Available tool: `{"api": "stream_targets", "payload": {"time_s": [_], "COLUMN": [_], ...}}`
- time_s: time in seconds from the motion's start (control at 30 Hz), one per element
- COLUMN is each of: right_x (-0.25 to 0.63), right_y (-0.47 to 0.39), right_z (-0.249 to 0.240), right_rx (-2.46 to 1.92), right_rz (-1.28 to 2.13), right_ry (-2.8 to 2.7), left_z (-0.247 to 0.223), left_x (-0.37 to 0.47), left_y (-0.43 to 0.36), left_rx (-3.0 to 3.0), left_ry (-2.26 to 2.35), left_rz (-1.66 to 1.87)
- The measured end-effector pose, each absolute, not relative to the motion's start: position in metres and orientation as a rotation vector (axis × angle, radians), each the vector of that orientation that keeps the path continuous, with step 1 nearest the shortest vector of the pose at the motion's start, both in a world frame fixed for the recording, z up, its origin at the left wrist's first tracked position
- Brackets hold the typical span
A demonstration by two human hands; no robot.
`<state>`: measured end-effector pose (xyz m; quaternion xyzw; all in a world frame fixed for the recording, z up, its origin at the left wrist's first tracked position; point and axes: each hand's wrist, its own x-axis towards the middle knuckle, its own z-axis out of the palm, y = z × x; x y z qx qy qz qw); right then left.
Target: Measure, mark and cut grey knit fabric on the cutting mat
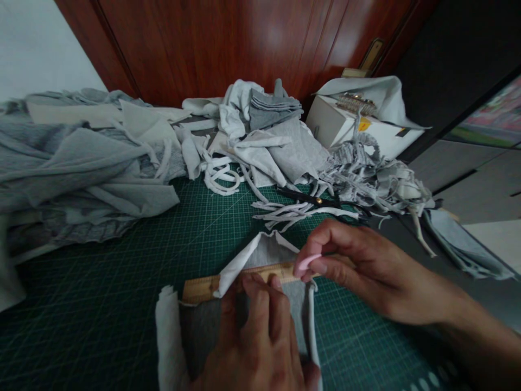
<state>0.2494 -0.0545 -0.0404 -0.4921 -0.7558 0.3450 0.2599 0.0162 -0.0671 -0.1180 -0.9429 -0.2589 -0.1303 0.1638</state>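
Note:
A small grey fabric piece (268, 255) with curled white edges lies on the green cutting mat (122, 304). Across it lies a wooden ruler (199, 288). My left hand (256, 336) presses flat on the ruler and the fabric, fingers pointing away from me. My right hand (358, 271) pinches a pink piece of tailor's chalk (306, 264) whose tip touches the ruler's right end at the fabric's edge.
Black scissors (313, 199) lie on the mat behind, among cut grey strips (293, 212). Grey and white fabric heaps (81, 163) fill the left and back. A white box (358, 127) stands at the back right before a wooden door.

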Motion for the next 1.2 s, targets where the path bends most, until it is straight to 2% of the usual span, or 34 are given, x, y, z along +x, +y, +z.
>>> {"api": "stream_targets", "payload": {"time_s": [0.13,0.33,0.6,0.93,1.2], "right_x": [0.235,0.235,0.220,0.223,0.208], "right_y": [-0.082,-0.121,-0.131,-0.127,-0.129], "right_z": [-0.050,-0.080,-0.098,-0.097,-0.101], "right_rx": [-1.351,-1.361,-1.249,-1.132,-1.520], "right_rz": [0.813,0.587,0.196,0.215,0.116], "right_ry": [-2.243,-2.232,-2.363,-2.289,-2.259], "left_z": [-0.119,-0.105,-0.093,-0.071,-0.068], "left_x": [0.018,0.022,0.021,0.020,0.018], "left_y": [-0.066,-0.070,-0.071,-0.066,-0.060], "left_rx": [-2.709,-2.648,-2.720,-2.913,-2.929], "left_ry": [-0.722,-0.786,-0.794,-0.846,-0.829], "left_rz": [-0.414,-0.408,-0.342,-0.143,-0.144]}}
